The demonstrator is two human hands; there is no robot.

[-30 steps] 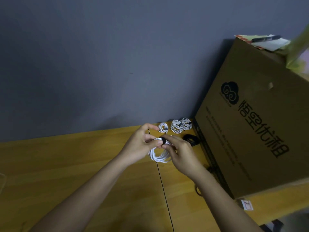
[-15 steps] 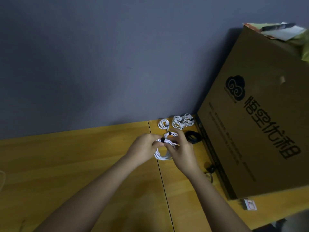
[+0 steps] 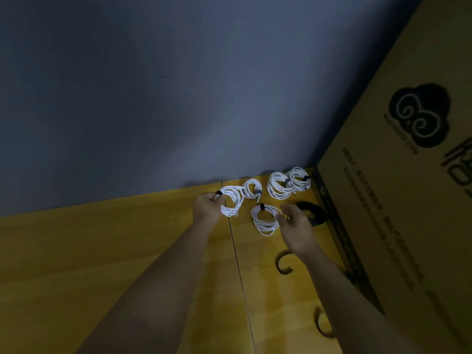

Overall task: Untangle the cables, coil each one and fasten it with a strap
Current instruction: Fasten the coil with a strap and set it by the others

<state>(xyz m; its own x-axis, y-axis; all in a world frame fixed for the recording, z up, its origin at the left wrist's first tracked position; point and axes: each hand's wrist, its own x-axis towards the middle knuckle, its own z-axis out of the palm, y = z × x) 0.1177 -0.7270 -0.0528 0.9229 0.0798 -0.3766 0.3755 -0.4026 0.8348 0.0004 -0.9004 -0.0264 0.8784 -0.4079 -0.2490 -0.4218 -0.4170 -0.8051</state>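
My left hand (image 3: 205, 206) pinches a coiled white cable (image 3: 233, 201) at its black strap, holding it just above the wooden table (image 3: 102, 251). My right hand (image 3: 293, 224) hovers with loosely curled fingers and holds nothing, beside another strapped white coil (image 3: 264, 219) that lies on the table. Three more strapped white coils lie near the wall: a small coil (image 3: 251, 189), a middle coil (image 3: 278, 189) and a right coil (image 3: 298, 178). A black coiled cable (image 3: 313, 213) lies just right of my right hand.
A large cardboard box (image 3: 396, 200) stands along the right side. Two dark curved straps lie on the table, one strap (image 3: 282, 263) under my right wrist and another strap (image 3: 321, 324) nearer me. A grey wall closes the far edge.
Both hands were together on one coil; now they have parted. My left hand carried the strapped coil left and towards the wall, and my right hand let go and moved right.
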